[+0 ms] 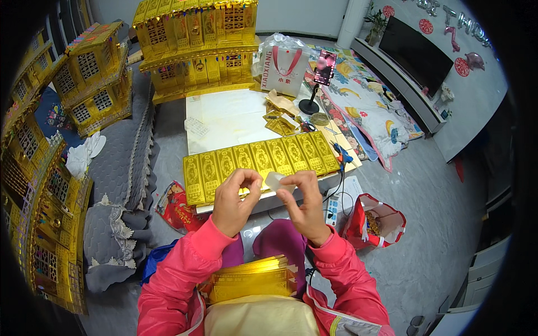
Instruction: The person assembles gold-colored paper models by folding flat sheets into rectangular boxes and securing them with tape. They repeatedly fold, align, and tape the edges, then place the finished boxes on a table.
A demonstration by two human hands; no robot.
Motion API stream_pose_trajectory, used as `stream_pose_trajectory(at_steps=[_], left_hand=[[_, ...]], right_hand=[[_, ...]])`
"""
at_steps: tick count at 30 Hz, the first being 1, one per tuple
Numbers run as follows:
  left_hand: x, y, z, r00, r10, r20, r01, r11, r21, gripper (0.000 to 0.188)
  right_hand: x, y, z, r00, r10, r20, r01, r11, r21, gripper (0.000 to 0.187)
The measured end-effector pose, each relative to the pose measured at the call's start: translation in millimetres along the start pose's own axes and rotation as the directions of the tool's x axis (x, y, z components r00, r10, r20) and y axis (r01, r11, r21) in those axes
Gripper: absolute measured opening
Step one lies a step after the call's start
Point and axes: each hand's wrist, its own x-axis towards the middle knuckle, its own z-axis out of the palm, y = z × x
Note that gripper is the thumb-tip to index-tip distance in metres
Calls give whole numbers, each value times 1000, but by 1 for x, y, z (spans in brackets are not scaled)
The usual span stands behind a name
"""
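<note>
My right hand (307, 208) pinches a small, whitish, translucent piece (274, 180) between thumb and fingertips; whether it is film or tape I cannot tell. Just left of it, my left hand (234, 203) is closed, thumb and forefinger together, and anything in that pinch is too small to make out. Both hands hover over the near edge of a long gold panel (225, 162) made of several embossed rectangles side by side, lying along the front of the white table (224, 115). A stack of gold foil sheets (252, 280) rests on my lap.
Gold paper model houses (196, 33) stand behind the table and along the left, by a grey quilted sofa (120, 162). Toward the back are a white gift bag (283, 70) and a phone on a stand (324, 70). A red bag (374, 221) and power strip (332, 210) lie right.
</note>
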Motion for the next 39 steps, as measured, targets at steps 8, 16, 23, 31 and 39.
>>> stream_pose_trajectory(at_steps=[8,16,23,31,39], left_hand=[[-5,11,2,995,102,7,-102,975,196,15],[-8,8,6,991,136,9,-132,942,308,11],[-4,5,5,980,192,58,-201,931,305,13],[-1,1,-9,960,-138,245,165,982,-91,12],[-7,-19,-19,913,-227,339,274,956,-100,12]], right_hand=[[1,-1,-2,993,-120,17,121,983,-138,25],[0,-3,-1,976,-205,74,217,947,-238,30],[0,-7,-3,969,-233,79,246,938,-245,25],[-3,-5,-9,993,-90,77,93,995,-44,23],[2,6,-9,959,-10,283,-19,995,101,24]])
